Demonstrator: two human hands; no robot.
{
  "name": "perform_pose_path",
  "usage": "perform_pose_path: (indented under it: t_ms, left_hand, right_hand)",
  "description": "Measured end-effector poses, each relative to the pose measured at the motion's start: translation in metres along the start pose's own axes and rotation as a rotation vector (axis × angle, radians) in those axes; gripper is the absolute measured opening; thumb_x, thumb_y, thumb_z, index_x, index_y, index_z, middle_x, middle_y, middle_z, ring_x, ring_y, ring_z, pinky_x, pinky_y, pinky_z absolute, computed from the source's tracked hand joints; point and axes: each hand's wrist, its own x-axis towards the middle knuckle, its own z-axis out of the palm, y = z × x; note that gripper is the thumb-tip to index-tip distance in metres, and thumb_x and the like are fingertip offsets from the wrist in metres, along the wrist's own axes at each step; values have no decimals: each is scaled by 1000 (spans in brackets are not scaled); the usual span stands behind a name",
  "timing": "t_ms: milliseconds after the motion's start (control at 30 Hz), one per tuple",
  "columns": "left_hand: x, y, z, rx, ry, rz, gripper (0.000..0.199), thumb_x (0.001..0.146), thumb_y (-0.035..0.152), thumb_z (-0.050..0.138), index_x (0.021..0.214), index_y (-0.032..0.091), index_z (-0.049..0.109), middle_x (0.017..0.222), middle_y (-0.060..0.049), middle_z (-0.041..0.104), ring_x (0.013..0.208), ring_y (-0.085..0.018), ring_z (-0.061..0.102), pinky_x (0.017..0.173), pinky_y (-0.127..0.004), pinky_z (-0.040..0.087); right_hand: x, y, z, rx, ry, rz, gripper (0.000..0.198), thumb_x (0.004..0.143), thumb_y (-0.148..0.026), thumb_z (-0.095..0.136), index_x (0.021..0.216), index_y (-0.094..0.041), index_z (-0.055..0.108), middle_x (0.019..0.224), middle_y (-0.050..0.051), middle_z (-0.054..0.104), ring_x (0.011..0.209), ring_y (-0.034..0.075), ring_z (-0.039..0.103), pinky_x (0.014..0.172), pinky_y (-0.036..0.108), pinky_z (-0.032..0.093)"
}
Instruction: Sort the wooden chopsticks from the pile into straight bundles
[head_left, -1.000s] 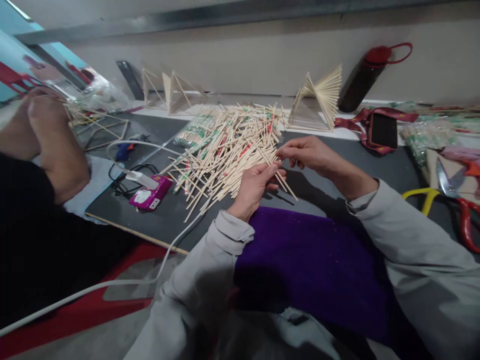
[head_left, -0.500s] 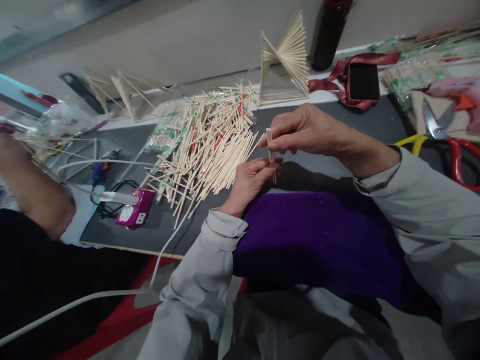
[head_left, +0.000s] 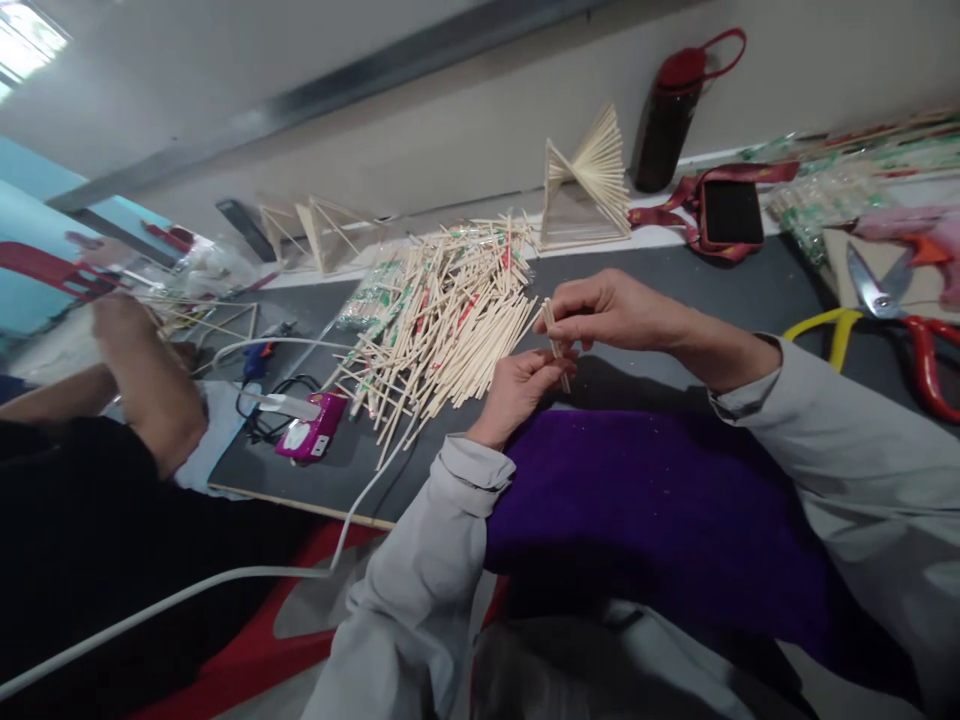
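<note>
A small bundle of pale wooden chopsticks (head_left: 556,343) stands nearly upright between my two hands, over the dark tabletop. My left hand (head_left: 519,390) pinches its lower part. Higher up, my right hand (head_left: 609,312) grips the same bundle between thumb and fingers. How many sticks are in it is partly hidden by my fingers. Just left of my hands lies a large heap of loose chopsticks (head_left: 450,320), with printed wrappers among them. A purple cloth (head_left: 637,500) hangs over the table's front edge below my hands.
Behind the heap stands a twisted stick model (head_left: 592,180), beside a dark bottle (head_left: 667,125) and a phone-like device (head_left: 730,212) on a red strap. Scissors (head_left: 874,285) lie at right. A purple power socket (head_left: 311,428) with a white cable sits left, near another person's arm (head_left: 154,375).
My view has tilted upward and a little left, so more wall and the whole bottle show. The bundle leans slightly more; both hands keep hold of it.
</note>
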Motion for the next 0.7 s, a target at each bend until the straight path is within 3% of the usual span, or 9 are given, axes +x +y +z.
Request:
perform_pose_path:
  t_ms: [67,200,400,567,700]
  left_hand:
    - [0,1,1,-36,-5,-1,29,84,45,68,84,18,80,98,-8,78,81,-16,70,73,-28,55]
    - [1,3,3,-47,-11,-2,26,84,42,68,82,19,79,107,-9,78,84,-15,71,72,-26,54]
    - [-1,9,4,-36,-16,-5,25,85,39,68,82,18,80,105,-9,78,79,-14,69,70,-26,53]
    - [0,13,-1,-23,89,85,16,79,34,75,83,19,80,78,-2,75,68,-11,62,70,-26,50]
    - [0,11,0,11,116,159,15,80,33,75,83,20,79,74,0,72,70,-12,62,72,-27,50]
  right_hand:
    - [-1,-1,3,32,62,8,4,82,-17,67,81,-16,71,68,0,64,60,10,58,52,21,46]
    - [-2,-3,9,49,221,-14,16,83,-22,70,99,-18,74,69,-1,65,60,10,59,51,21,47]
    - [-5,-9,10,-19,270,-33,8,85,-21,69,83,-17,75,68,1,66,57,10,58,51,22,46]
    - [-6,-17,12,-109,279,-133,10,86,-21,69,79,-16,74,68,0,65,59,9,60,56,21,48]
    - [-5,-16,13,-179,261,-167,11,86,-19,69,77,-17,74,65,-1,64,58,9,59,56,21,46]
